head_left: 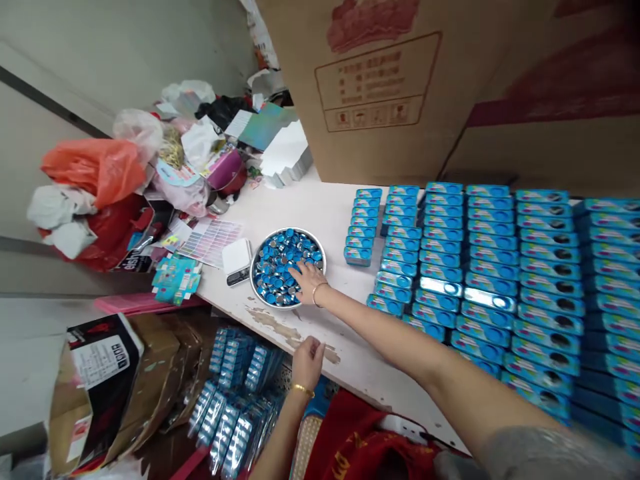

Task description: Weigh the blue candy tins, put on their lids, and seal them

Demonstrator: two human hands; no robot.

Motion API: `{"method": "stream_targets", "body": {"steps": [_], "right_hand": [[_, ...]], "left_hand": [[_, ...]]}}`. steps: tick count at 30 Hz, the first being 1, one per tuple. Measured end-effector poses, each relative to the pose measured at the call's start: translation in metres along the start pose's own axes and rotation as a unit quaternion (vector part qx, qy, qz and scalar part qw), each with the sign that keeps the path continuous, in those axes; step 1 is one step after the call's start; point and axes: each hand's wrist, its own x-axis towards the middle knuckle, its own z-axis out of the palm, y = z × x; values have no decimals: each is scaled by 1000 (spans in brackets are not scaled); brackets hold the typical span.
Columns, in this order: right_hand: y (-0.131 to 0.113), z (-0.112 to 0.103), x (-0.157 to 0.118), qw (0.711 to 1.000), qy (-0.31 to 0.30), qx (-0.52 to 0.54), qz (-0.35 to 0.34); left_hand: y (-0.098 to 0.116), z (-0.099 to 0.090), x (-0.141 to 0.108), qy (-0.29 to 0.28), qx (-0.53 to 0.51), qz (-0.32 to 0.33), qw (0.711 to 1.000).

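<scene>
A round metal bowl (253, 283) full of small blue and silver discs (277, 260) stands near the table's front edge. My right hand (309, 280) reaches over the bowl's right side, fingers spread and touching the discs. Nearer to me, my left hand (307, 362) is at the table edge, its fingers curled together; whether anything small is between them cannot be made out. Rows of blue boxes (440, 260) with round windows stand on the table to the right. Left of the bowl is a white scale-like device (237, 259).
Large cardboard boxes (380, 133) stand behind the blue boxes. White stacked cards (287, 152), plastic bags (95, 167) and printed sheets (213, 240) fill the left end. Below the front edge are packed blue items (225, 413) and open cartons (150, 367).
</scene>
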Motion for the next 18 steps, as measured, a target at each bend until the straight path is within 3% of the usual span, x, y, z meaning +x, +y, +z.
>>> {"method": "stream_targets", "body": {"steps": [4,8,14,18], "right_hand": [[2,24,39,998,-31,-46,11],[8,27,53,999,-30,11,3],[15,24,69,988,-3,151,46],[21,24,75,946,73,298,103]], "left_hand": [[-29,9,-4,-36,-44,-28,998],[-41,24,-3,-69,-85,-61,992],[-31,23,15,-107,-113,-90,984],[-21,14,24,-106,-138,-64,983]]}}
